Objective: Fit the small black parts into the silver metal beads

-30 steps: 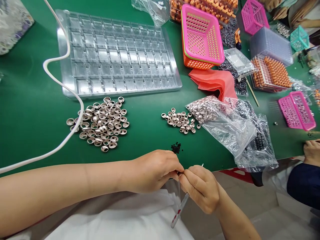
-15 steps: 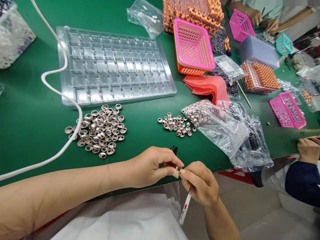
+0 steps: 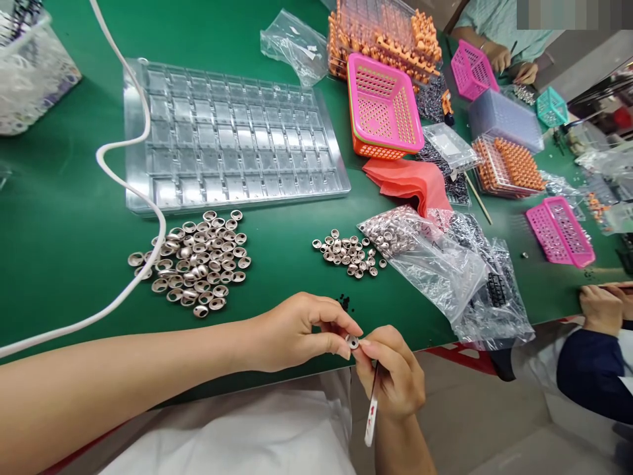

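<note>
Between thumb and forefinger, my left hand [image 3: 306, 333] pinches a small silver metal ring-like cup [image 3: 352, 342] with a dark spot inside, at the table's front edge. My right hand [image 3: 393, 369] is closed on a slim white stick with red marks [image 3: 371, 419], perhaps tweezers, whose lower end points down. Its fingertips meet the cup's right side. Just beyond my hands lie tiny black bits [image 3: 345, 303]. Farther back is a small pile of similar silver pieces [image 3: 346, 254], and a larger pile of wider silver cups [image 3: 200, 260] lies to the left.
A clear compartment tray [image 3: 237, 138] lies behind the piles, with a white cable [image 3: 126, 173] crossing its left end. Plastic bags [image 3: 435, 260], red foam sheets [image 3: 408, 181] and stacked pink baskets [image 3: 386, 105] stand right. Co-workers' hands [image 3: 601, 307] are at the right edge.
The cup between my fingers has turned so its opening faces up more toward me. My right hand has shifted slightly left, and the stick hangs more upright. The whole view has moved a little.
</note>
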A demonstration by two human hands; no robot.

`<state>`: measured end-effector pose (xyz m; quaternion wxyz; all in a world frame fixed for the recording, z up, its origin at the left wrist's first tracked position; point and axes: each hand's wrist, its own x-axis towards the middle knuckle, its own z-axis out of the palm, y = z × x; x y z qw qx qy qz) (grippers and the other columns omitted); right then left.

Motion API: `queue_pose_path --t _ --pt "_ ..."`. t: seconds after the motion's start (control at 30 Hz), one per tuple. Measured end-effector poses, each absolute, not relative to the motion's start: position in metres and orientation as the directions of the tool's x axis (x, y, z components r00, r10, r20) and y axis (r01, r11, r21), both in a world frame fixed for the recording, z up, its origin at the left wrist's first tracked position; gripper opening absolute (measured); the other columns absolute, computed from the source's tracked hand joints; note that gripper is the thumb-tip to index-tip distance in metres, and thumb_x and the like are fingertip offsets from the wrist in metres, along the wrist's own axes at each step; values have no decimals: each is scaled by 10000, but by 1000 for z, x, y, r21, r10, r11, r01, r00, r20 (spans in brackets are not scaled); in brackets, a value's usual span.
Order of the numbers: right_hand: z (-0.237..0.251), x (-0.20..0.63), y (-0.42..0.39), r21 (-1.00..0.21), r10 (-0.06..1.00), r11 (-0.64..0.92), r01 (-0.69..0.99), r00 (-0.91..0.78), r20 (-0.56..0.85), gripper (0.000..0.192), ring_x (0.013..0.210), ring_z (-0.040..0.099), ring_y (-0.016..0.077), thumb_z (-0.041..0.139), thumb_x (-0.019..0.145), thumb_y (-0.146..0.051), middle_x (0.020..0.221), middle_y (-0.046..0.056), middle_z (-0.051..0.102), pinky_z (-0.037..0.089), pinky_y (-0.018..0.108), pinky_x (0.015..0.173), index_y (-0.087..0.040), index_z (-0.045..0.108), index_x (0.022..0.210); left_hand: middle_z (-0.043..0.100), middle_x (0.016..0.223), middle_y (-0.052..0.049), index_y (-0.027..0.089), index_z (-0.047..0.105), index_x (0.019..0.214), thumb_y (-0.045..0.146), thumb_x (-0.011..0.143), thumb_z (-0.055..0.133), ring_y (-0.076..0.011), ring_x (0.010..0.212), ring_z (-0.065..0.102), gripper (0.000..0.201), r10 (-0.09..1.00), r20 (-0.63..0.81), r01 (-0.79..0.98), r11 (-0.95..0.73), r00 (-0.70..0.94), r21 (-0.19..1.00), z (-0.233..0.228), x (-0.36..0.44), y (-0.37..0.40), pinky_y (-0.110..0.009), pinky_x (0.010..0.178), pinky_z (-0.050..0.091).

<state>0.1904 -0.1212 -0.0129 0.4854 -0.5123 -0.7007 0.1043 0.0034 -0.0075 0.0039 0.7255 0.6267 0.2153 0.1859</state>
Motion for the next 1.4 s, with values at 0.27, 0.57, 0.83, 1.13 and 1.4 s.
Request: queue_pose_path --t 0.27,0.57,0.83,1.13,1.4 --pt "-14 191 -122 -635 799 487 599 -14 601 359 724 643 142 667 855 17 878 54 691 543 278 575 -169 655 1163 741 885 -56 134 778 1048 267 894 745 -145 763 681 206 539 -26 -21 80 842 997 1 3 -9 -214 705 529" --pt "-10 209 -127 -486 754 611 625 -272 598 327 815 659 169 647 875 -5 957 95 696 568 312 632 -103 672 1185 752 881 -68 145 732 1073 212 974 648 -152 796 672 146 481 234 -140 -223 845 965 1 0 -10 -219 753 526" --pt "4 216 -129 -365 697 697 617 -466 545 278 844 675 205 603 892 -8 984 132 701 557 336 634 -39 681 1157 750 894 -90 150 668 1114 149 1013 540 -173 808 654 162 416 330 -194 -336 847 922 4 1 -13 -259 762 533" --pt "23 216 -125 -369 689 721 587 -548 474 265 853 664 212 502 950 -47 972 136 722 569 358 643 -15 666 1155 741 883 -88 141 646 1111 142 1018 515 -175 780 648 160 421 336 -173 -380 842 909 6 0 -20 -258 723 520" --pt "22 215 -128 -346 689 719 604 -548 475 235 846 676 200 566 917 -37 982 115 733 571 342 598 -45 675 1125 721 855 -71 140 628 1097 81 984 523 -165 767 644 165 481 350 -186 -355 804 916 10 -1 -28 -248 719 520"
